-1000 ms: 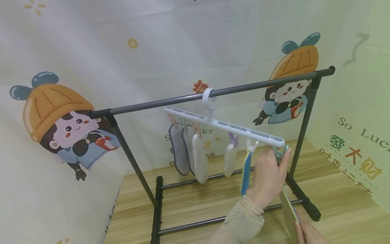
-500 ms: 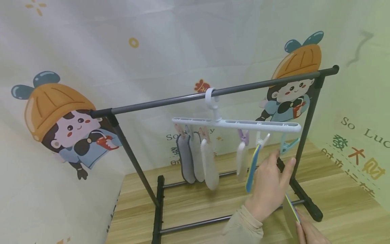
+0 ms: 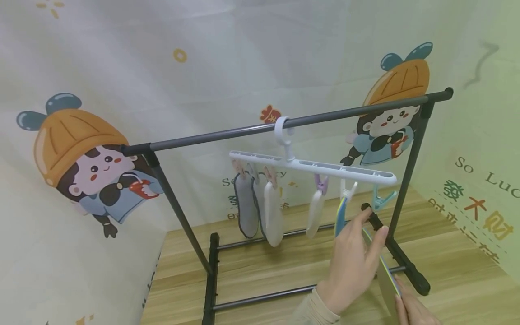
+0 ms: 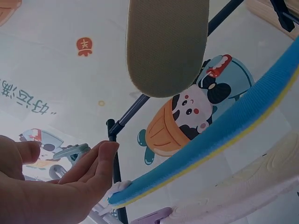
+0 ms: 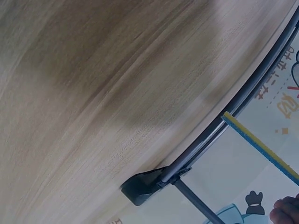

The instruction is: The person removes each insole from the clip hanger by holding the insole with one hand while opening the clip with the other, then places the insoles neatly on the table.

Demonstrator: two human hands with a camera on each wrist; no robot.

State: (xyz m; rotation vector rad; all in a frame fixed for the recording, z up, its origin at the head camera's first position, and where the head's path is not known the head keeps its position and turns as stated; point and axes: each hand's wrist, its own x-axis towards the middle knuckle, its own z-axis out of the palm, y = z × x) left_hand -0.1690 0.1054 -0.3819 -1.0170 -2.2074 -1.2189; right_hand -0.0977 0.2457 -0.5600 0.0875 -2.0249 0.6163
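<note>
My right hand (image 3: pixel 416 307), at the lower right of the head view, pinches the edge of an insole (image 3: pixel 386 277) with a brownish face and a blue-and-yellow edge. Its tip shows at the top of the left wrist view. My left hand (image 3: pixel 353 266) is beside that insole, thumb apart from the fingers and nothing gripped. Just above its fingertips a teal clip (image 3: pixel 382 202) dangles from the right end of the white clip hanger (image 3: pixel 349 173). Left of it, a white clip (image 3: pixel 348 192) holds a blue insole (image 4: pixel 219 135).
The hanger hooks over a dark rack bar (image 3: pixel 211 136). Grey insoles (image 3: pixel 246 210) and white insoles (image 3: pixel 273 216) hang from its other clips. The rack's feet (image 3: pixel 418 282) stand on a wood-grain surface (image 3: pixel 178 280), before a printed cloth backdrop (image 3: pixel 227 67).
My left hand has let go of the teal clip and moved slightly down. The hanger, pulled down at its right end before, has swung up and still sways. The right hand stays nearly still.
</note>
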